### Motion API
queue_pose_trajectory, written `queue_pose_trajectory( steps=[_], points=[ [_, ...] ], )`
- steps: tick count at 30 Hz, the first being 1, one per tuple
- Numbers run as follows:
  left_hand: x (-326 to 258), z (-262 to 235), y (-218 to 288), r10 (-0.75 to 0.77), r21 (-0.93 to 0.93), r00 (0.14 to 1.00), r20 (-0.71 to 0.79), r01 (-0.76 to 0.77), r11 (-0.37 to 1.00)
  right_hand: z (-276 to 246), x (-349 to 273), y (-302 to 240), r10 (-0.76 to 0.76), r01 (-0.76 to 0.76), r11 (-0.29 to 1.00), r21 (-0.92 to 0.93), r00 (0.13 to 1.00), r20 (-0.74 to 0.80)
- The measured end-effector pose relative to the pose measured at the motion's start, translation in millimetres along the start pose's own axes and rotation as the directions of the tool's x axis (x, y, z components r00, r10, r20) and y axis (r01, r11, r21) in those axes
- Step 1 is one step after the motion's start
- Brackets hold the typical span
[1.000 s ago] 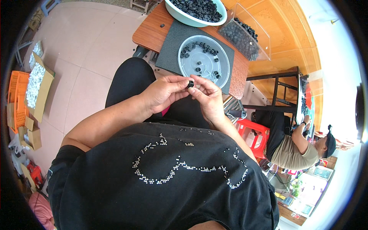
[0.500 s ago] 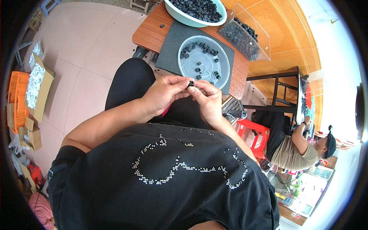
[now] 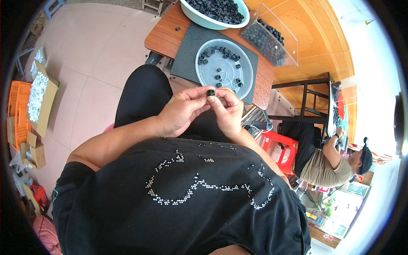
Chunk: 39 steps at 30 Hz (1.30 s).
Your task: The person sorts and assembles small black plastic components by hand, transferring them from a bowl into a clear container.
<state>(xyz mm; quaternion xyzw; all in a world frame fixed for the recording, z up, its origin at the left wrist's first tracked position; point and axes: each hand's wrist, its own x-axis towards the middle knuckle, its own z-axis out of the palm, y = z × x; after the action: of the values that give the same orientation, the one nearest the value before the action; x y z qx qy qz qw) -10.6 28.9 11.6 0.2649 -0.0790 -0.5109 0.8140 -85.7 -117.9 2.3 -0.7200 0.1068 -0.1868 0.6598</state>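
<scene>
Both hands, left hand [image 3: 180, 112] and right hand [image 3: 227, 111], pinch 1 small black ring [image 3: 210, 92] at the fingertips. It looks light, stiff, probably rubbery; best gripped by its rim.

- Bright, even daylight fills the scene; shadows are soft and faint.
- The right rim is blown out to white glare.
- Fisheye bending curves the worktop [image 3: 165, 36] edge and the floor tiles [image 3: 85, 63] toward a black circular border.
- The centre is sharp, while the rim is softer and smeared.
</scene>
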Motion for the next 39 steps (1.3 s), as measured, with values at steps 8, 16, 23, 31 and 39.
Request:
queue_pose_trajectory(
  steps=[8, 16, 23, 31, 39],
  points=[
    [-1, -2, -3, -0.029, -0.020, 1.000, -0.005, 0.029, 0.999, -1, 3, -1, -0.138, 0.143, 0.978, -0.150, 0.990, 0.039],
    [-1, -3, -6, -0.118, -0.100, 0.992, -0.052, 0.112, 0.989, -1, 3, 0, -0.239, 0.249, 0.930, -0.270, 0.969, 0.069],
    [3, -2, -4, -0.005, 0.064, 0.999, -0.051, 0.008, 0.998, 3, -2, -6, -0.125, 0.122, 0.977, -0.178, 0.992, -0.009],
    [2, 7, 0, 0.117, 0.298, 0.993, -0.035, -0.101, 0.949, 2, 1, -18, -0.133, 0.129, 0.991, 0.043, 0.987, 0.085],
    [-3, 8, 6, 0.203, 0.568, 0.979, -0.023, -0.154, 0.808, -5, 3, -21, -0.216, 0.233, 0.969, -0.077, 0.959, 0.185]
  ],
)
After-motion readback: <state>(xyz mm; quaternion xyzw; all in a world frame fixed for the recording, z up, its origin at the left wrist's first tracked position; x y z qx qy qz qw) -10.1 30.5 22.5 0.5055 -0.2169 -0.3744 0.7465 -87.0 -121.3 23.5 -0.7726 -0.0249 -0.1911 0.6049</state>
